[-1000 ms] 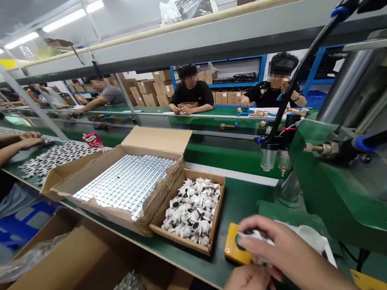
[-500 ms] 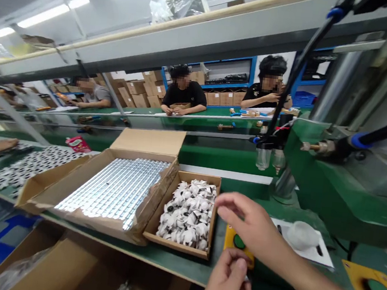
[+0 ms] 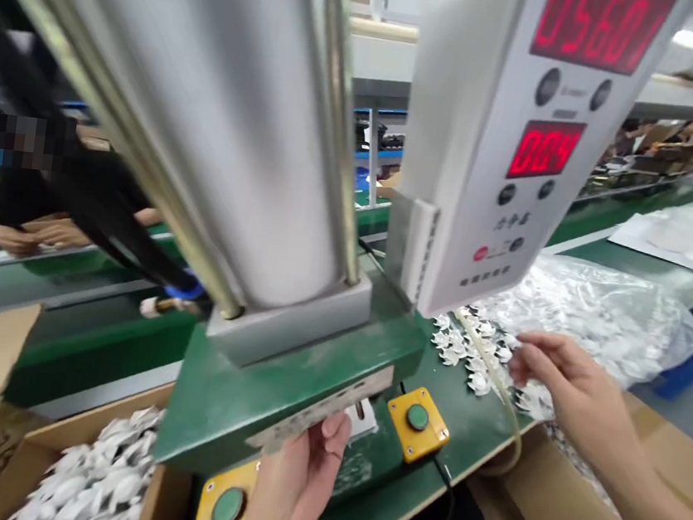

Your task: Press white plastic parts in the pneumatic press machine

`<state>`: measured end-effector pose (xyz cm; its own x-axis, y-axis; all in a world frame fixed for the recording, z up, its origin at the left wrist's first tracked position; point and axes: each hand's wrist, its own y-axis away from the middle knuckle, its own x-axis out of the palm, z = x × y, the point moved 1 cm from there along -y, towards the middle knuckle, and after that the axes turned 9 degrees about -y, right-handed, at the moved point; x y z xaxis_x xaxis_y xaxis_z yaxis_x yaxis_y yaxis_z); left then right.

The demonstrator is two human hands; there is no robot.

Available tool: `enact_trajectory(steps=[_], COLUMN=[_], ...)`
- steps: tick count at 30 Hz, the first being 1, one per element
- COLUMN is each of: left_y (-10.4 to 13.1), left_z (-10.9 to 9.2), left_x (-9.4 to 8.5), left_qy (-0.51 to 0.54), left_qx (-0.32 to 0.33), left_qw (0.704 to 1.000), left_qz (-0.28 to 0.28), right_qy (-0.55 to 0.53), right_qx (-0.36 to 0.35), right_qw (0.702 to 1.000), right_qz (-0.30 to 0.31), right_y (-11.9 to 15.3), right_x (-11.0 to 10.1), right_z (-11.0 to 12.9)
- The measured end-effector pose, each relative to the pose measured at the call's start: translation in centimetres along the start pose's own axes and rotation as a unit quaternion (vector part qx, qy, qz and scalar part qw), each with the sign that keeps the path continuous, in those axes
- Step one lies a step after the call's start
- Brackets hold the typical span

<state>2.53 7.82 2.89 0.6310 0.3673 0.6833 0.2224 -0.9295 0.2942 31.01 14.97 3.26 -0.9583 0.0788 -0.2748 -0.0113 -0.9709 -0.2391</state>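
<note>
My left hand (image 3: 309,466) is under the green press head, its fingers curled together beside a white slotted plate (image 3: 361,420). Whatever those fingers hold is hidden. Over on the right, my right hand (image 3: 570,386) is at the bench with thumb and fingers drawn together at a small white pronged part (image 3: 510,340). Similar white pronged parts (image 3: 452,347) lie around it, along a pale strip or tube. A yellow box with a green button (image 3: 418,418) sits between my hands, and another green button (image 3: 228,509) is just left of my left wrist.
The press cylinder (image 3: 263,117) and a grey control box with red digits (image 3: 486,184) stand tall before me. A carton of white parts (image 3: 154,493) is at lower left. A clear plastic bag (image 3: 603,314) lies at right. A co-worker's hands (image 3: 42,234) show across the bench.
The view has swung right, from the cartons to the press. My right hand has gone from beside the white-parts carton to the loose white parts. My left hand is now under the press head.
</note>
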Motion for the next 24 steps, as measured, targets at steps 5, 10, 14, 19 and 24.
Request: enact_trajectory(steps=[5,10,14,19,24], left_y=[-0.6,-0.9,-0.7,0.8,2.1], left_z=[0.2,0.1,0.3,0.1,-0.8], left_x=[0.3,0.2,-0.2,-1.2,-2.3], left_qy=[0.114,0.053,-0.049,-0.118,-0.16], left_qx=[-0.031,-0.044,-0.029,-0.05,-0.044], left_qw=[0.991,0.996,0.998,0.991,0.986], left_qz=[0.058,0.063,-0.014,-0.027,-0.028], right_qy=[0.216,0.224,0.188,0.098,0.018], right_qx=[-0.046,-0.093,-0.101,-0.063,-0.02], right_qw=[0.96,0.932,0.935,0.961,0.992], right_qz=[0.174,0.27,0.283,0.252,0.122], right_y=[-3.8,-3.7,-3.8,-4.8,-5.5], right_x=[-1.6,0.6,2.8,5.1,3.3], right_z=[-5.7,-8.0,-7.9,-7.6,-5.7])
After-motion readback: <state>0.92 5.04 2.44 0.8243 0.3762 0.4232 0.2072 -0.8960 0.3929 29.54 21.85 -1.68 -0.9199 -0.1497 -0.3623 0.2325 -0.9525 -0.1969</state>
